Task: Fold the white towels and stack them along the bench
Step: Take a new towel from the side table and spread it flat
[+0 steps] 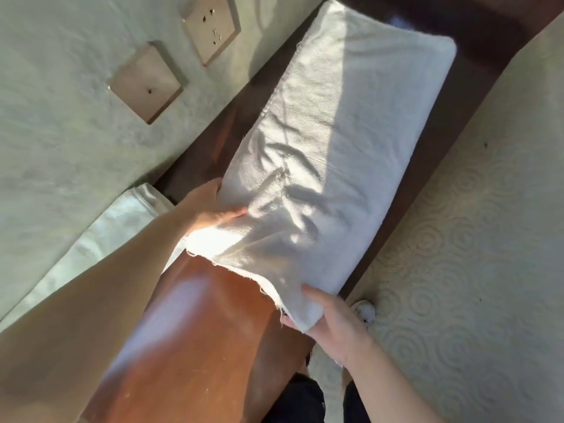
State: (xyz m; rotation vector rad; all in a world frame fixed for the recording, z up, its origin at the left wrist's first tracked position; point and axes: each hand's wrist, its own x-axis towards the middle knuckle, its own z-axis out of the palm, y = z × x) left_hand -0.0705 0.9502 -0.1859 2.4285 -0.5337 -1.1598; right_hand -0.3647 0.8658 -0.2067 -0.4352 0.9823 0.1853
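Observation:
A long white towel [335,141], folded lengthwise, lies along the brown wooden bench [195,325] and reaches to its far end. Its near end is lifted off the wood. My left hand [210,209] grips the near left edge, thumb on top and fingers underneath. The near right corner is pinched by my right hand [329,319], thumb above the cloth. Another folded white towel [122,227] sits on the bench's left side by the wall, partly hidden behind my left forearm.
A pale wall [61,117] with a socket [210,25] and a blank plate [146,83] runs along the bench's left. Patterned cream carpet [457,270] lies to the right. A white shoe [364,312] shows by the bench edge.

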